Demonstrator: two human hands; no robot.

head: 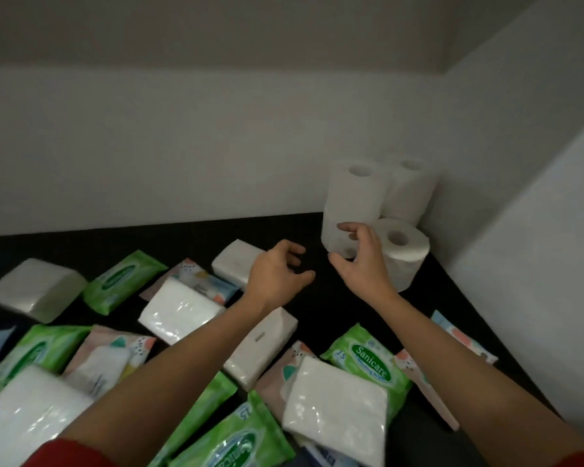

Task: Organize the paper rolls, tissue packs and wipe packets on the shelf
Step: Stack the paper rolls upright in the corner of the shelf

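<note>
At the black shelf's (317, 298) back corner, the right hand (361, 261) cups a white paper roll (331, 239); whether its grip holds, I cannot tell. The left hand (277, 271) hangs loose and empty. Roll stacking seems in hand; next, seat this one squarely.

Place: a storage nook in a home, seemingly a cupboard or closet shelf.
Surface: a dark shelf (321, 311) running into a corner.
Walls: plain white walls (182, 146) close in at the back and the right.
Goods: household supplies lying loose: white paper rolls (354, 193), clear tissue packs (179, 311), green Sanicare wipe packets (368, 362).
Light: dim, as in an enclosed space.
</note>
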